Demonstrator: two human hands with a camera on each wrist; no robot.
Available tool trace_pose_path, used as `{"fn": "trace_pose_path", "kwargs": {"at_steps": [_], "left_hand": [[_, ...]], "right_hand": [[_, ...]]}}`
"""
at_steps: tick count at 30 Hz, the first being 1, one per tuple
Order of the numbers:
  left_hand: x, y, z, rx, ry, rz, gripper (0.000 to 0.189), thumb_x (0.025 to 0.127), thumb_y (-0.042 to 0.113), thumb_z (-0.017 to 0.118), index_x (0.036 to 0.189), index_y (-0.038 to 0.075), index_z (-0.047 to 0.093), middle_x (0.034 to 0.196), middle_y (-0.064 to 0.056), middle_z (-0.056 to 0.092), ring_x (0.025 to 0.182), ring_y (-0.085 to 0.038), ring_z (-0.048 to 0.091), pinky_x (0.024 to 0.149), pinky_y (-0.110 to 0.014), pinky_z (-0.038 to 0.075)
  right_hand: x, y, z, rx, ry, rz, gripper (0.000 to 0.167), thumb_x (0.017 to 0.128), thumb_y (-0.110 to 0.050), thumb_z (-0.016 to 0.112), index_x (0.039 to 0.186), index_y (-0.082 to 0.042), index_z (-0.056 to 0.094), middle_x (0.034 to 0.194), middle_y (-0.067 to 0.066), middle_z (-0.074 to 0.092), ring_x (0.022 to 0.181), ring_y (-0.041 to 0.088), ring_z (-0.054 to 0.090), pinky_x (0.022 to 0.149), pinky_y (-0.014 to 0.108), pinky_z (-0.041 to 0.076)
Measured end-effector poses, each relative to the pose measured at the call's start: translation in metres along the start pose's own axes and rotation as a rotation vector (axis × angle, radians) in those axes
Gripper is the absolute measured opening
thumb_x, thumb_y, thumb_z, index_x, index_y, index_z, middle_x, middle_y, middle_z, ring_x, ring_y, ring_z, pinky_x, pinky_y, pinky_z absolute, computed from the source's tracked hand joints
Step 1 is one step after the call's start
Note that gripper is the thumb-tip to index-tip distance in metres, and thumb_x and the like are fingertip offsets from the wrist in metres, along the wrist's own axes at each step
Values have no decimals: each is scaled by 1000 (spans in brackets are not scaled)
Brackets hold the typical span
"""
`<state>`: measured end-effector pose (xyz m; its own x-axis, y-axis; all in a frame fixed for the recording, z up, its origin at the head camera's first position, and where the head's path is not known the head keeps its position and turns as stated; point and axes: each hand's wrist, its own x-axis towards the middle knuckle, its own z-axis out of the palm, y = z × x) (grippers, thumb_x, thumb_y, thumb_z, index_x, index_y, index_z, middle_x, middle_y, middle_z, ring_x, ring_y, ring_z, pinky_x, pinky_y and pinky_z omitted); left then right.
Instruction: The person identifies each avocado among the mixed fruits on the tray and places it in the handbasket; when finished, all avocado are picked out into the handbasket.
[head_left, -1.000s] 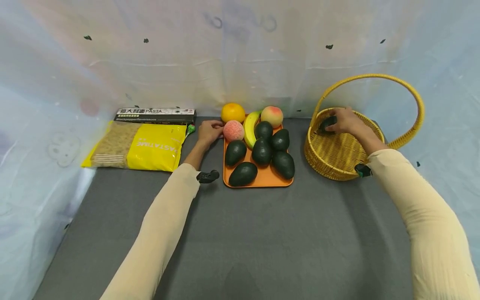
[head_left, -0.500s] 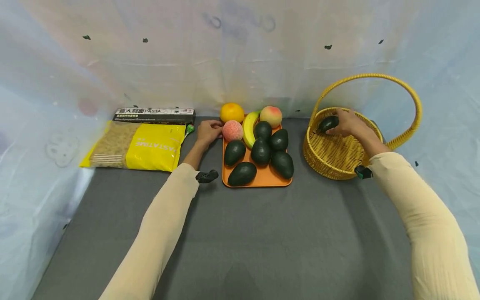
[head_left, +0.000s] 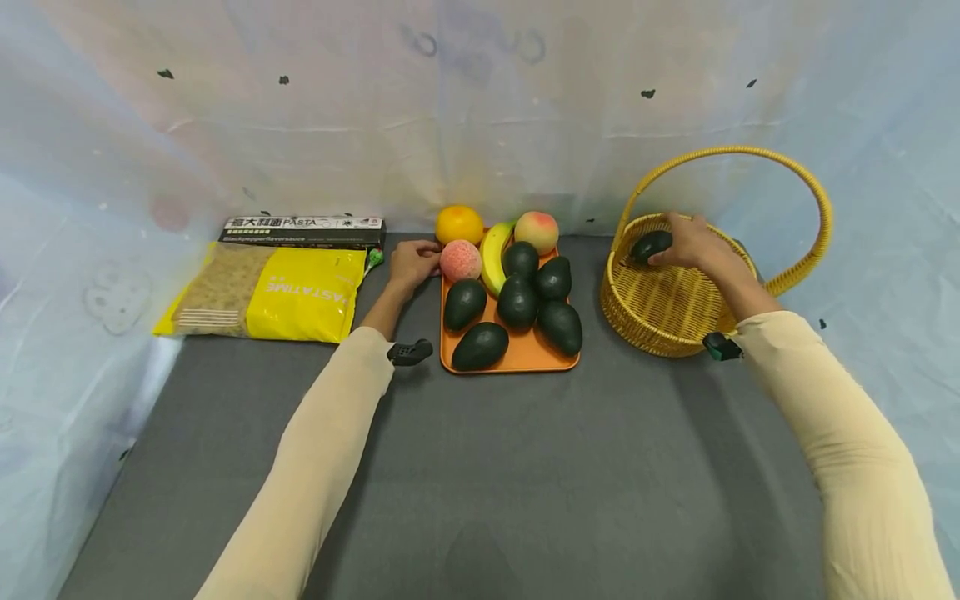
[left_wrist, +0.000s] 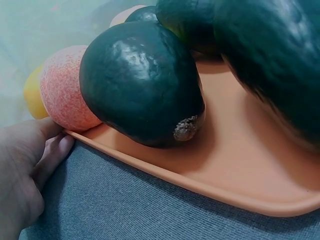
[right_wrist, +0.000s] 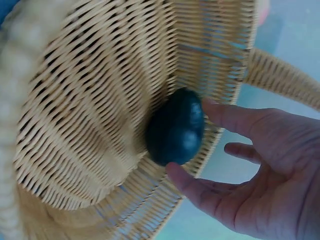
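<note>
At the left edge of the orange tray (head_left: 532,364), my left hand (head_left: 412,265) pinches the rim beside the rough pink peach (head_left: 461,260). In the left wrist view, the fingertips meet the rim just below that peach. My right hand (head_left: 692,242) reaches into the yellow wicker basket (head_left: 637,327). A dark green avocado (right_wrist: 175,127) lies there against the basket's wall, with my thumb and fingers spread loosely at its sides. Several more avocados (head_left: 480,347) fill the tray, along with a banana (head_left: 493,260), an orange (head_left: 459,225) and a smooth peach (head_left: 537,232).
Left of the tray lies a yellow pasta bag (head_left: 307,292), with a black and white pasta box (head_left: 300,233) behind it. The basket's tall handle (head_left: 731,152) arches over its opening. A pale curtain (head_left: 465,125) hangs along the back of the grey table (head_left: 525,467).
My right hand has drawn slightly back and loosened around the avocado, leaving more of it visible in the basket. My left hand stays at the tray's edge. The head view has shifted slightly.
</note>
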<state>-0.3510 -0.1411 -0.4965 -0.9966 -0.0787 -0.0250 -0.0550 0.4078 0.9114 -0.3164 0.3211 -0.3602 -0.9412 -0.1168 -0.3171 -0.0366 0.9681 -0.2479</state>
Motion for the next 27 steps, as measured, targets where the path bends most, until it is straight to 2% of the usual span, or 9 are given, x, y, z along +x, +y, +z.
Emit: {"fn": "trace_pose_path", "kwargs": {"at_steps": [2, 9, 19, 27], "left_hand": [[0, -1, 0, -1, 1, 1, 32, 97, 22, 73, 122, 3, 77, 106, -17, 80, 55, 8, 62, 59, -11, 54], [-1, -2, 1, -11, 10, -4, 32, 96, 21, 73, 122, 3, 77, 109, -19, 79, 55, 8, 63, 59, -11, 55], [-2, -1, 2, -21, 5, -14, 31, 97, 20, 74, 122, 3, 77, 111, -20, 79, 56, 8, 64, 59, -11, 55], [0, 0, 1, 30, 13, 6, 32, 96, 24, 74, 121, 4, 78, 111, -19, 80, 54, 9, 61, 60, -9, 52]], "right_hand": [[-2, -4, -2, -5, 29, -12, 87, 98, -23, 70, 160, 9, 19, 156, 49, 20, 145, 67, 20, 111, 77, 33], [-21, -18, -9, -28, 41, -2, 83, 100, -27, 68, 161, 4, 23, 156, 51, 18, 134, 67, 36, 105, 78, 37], [-61, -46, -13, -47, 45, 11, 84, 101, -36, 67, 164, 0, 23, 155, 47, 23, 131, 64, 42, 98, 78, 42], [-87, -73, -13, -160, 69, -56, 75, 99, -38, 70, 154, 3, 39, 149, 39, 43, 135, 58, 44, 102, 73, 44]]}}
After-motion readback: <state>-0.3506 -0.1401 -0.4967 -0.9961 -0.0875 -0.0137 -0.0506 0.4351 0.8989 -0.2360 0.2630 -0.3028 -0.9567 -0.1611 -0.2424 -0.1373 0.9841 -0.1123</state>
